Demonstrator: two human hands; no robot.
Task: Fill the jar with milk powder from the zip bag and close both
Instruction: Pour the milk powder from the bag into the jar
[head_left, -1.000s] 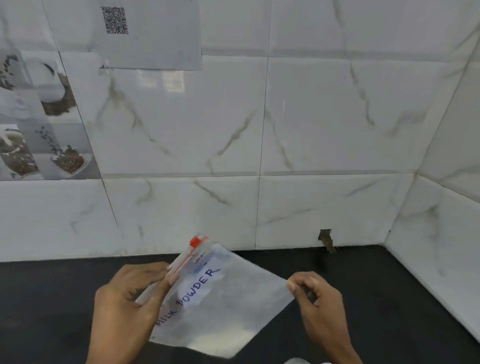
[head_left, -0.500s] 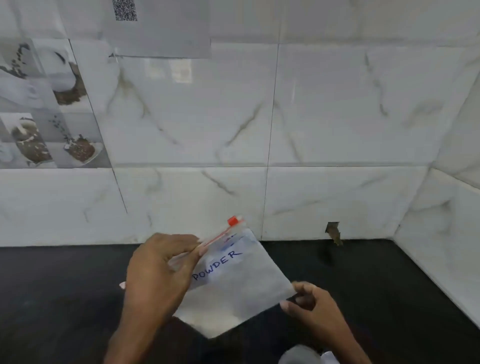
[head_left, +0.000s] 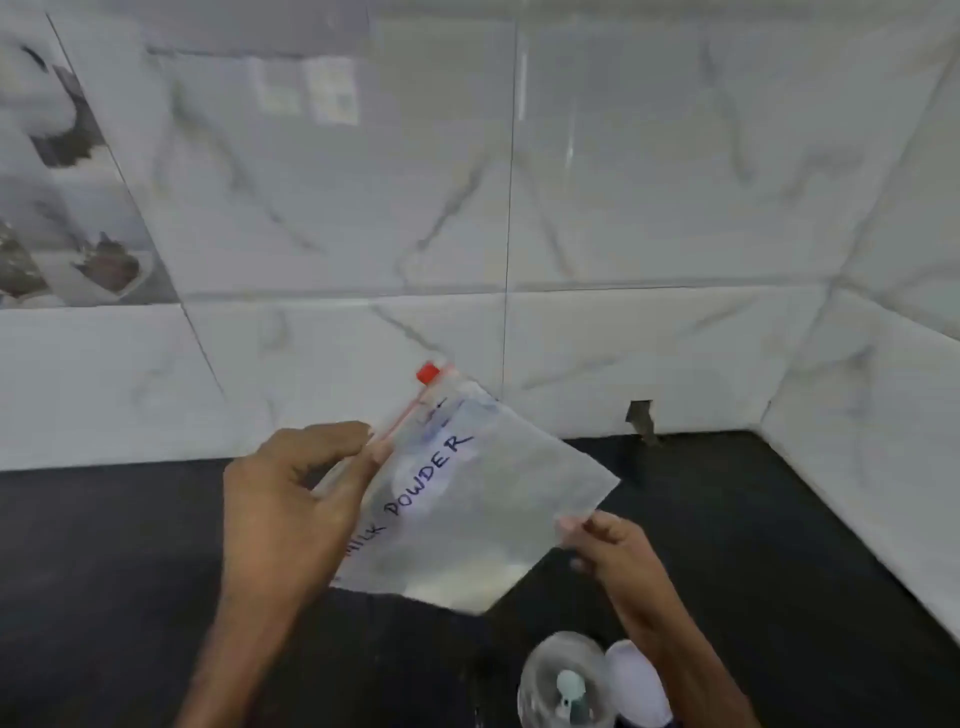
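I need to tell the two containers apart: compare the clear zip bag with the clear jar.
The clear zip bag with the red slider is flat and soft, held in the air by the left hand and right hand; the clear round jar is rigid and stands on the black counter. The bag bears handwritten lettering; the jar shows none. Both are see-through.

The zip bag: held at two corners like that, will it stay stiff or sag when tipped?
Probably floppy: the zip bag is thin clear film held by the left hand and right hand. Likely light, with little powder in its lowest corner, which would shift when tipped.
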